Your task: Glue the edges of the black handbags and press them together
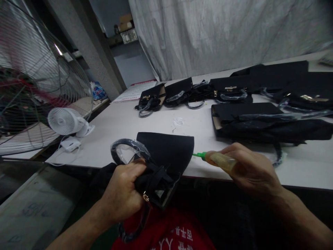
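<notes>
My left hand (127, 191) is closed around a black handbag (166, 149) at the table's near edge. The bag's flap spreads away from me over the white tabletop, and its round handles are wrapped in clear plastic. A small gold buckle shows beside my fingers. In my right hand (249, 170) is a yellowish squeeze bottle (223, 162) with a thin green nozzle. The nozzle tip points left, at the right edge of the flap; whether it touches I cannot tell.
Several black handbags (231, 86) line the back of the white table (109, 128), and another bag (247, 111) lies at the right. A small white fan (65, 121) stands at the left, near a large wire-caged fan (39, 69). A grey curtain (221, 34) hangs behind.
</notes>
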A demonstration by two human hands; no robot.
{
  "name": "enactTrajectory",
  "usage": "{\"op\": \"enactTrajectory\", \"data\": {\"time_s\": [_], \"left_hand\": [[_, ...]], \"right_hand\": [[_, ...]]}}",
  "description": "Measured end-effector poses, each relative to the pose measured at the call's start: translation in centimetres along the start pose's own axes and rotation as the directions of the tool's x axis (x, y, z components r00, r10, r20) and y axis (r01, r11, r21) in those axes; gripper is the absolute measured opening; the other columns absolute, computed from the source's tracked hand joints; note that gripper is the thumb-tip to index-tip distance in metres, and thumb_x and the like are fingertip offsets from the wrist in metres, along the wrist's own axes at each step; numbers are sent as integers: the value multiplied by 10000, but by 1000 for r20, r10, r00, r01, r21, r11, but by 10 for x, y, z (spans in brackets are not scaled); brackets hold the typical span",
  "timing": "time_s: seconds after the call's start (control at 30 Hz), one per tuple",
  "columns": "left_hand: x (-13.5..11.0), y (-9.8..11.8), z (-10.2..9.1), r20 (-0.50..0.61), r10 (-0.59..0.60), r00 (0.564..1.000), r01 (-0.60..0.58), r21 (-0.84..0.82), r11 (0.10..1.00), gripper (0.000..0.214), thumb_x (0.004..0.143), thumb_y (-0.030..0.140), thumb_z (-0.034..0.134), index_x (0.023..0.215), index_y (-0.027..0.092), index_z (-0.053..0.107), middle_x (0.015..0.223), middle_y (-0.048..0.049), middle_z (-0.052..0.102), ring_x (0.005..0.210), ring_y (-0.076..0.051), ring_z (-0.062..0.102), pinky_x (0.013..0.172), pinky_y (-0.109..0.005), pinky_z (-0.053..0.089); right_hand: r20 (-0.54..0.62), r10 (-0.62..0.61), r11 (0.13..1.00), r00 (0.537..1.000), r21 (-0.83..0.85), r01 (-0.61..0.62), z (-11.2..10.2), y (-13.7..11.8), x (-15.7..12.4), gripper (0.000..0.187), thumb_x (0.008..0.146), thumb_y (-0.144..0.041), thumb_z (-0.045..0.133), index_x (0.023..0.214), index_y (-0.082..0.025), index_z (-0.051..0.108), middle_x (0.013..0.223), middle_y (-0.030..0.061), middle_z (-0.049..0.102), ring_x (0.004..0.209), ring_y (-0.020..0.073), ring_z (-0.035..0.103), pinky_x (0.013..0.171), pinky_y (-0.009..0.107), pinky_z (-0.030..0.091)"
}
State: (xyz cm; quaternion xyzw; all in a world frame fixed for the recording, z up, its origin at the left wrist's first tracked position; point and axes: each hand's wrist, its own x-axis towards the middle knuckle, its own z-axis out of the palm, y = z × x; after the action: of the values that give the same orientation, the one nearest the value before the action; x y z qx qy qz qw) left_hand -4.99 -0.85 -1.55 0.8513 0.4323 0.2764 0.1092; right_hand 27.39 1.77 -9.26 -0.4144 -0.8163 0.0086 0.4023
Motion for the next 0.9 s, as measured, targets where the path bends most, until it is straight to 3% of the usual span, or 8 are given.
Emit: {"op": "enactTrajectory", "data": {"time_s": [0.17,0.3,0.47,0.7,0.9], "left_hand": [[-2,-2,2,42,-37,998,38,-8,999,116,632,32,517,627,147,527,607,21,555,550,-81,497,503,-188,329],[-3,-2,1,30,-39,999,39,-13,999,127,619,20,522,618,146,511,600,27,540,543,-75,480,504,-187,326],[-2,-4,0,39,-36,999,37,-26,999,125,624,19,520,618,145,516,601,23,540,547,-78,475,505,-195,319],[-2,-4,0,32,-19,999,21,-40,999,126,621,19,514,626,145,513,612,20,546,551,-78,480,506,-194,321],[-5,-5,-2,6,-15,1000,15,-45,999,126,629,21,510,617,146,515,608,18,549,551,-78,492,505,-190,331]], "right_hand": [[64,40,999,997,32,-42,4,-3,2,63,836,-209,508,840,-213,570,671,10,582,521,146,524,471,266,354],[-4,70,997,998,-11,-70,6,-4,2,74,833,-181,525,868,-209,583,756,32,610,573,151,544,514,271,372],[79,35,999,996,33,-38,6,-5,7,64,800,-181,492,797,-216,545,637,-3,548,506,135,499,472,260,332],[36,113,994,993,-17,-112,10,-7,14,72,817,-241,543,762,-197,553,650,14,557,496,130,471,462,259,315],[89,153,981,984,107,-162,-1,-12,22,93,812,-238,502,732,-209,538,561,-19,507,456,132,474,443,249,337]]}}
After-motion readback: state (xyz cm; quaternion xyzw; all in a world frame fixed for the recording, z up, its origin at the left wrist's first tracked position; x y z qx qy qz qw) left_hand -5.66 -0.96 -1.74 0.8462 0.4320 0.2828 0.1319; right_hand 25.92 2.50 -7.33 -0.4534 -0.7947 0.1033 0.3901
